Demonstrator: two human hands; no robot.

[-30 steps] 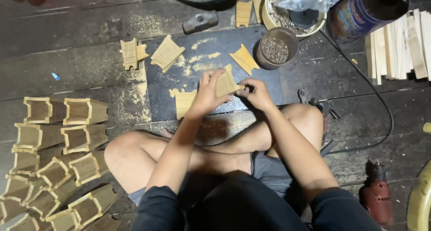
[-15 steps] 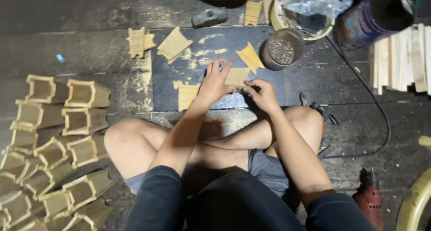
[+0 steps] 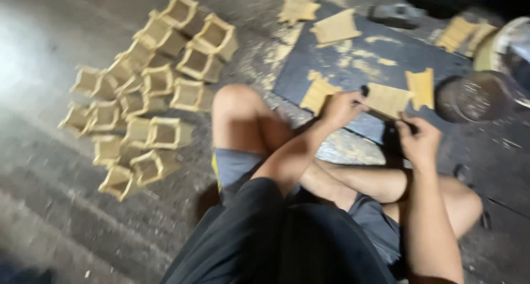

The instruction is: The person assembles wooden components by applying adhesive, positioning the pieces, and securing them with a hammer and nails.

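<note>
Right now a flat wooden piece [image 3: 386, 100] sits over the dark board [image 3: 397, 54], with the left hand [image 3: 343, 107] pinching one end and the right hand [image 3: 419, 140] seemingly gripping its lower edge, though it's blurry. More flat pieces [image 3: 335, 27] lie near, and little wooden boxes [image 3: 149, 96] sit piled well off to the left.

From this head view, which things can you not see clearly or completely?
- Flat wooden piece between left hand and right hand: motion blur hides its edges and the grip.
- Round tin: contents blurred.
- Pale bowl: cut off by the right edge.
- Dark tool: too blurred to identify.
- Open wooden boxes: blur smears the joints.
</note>
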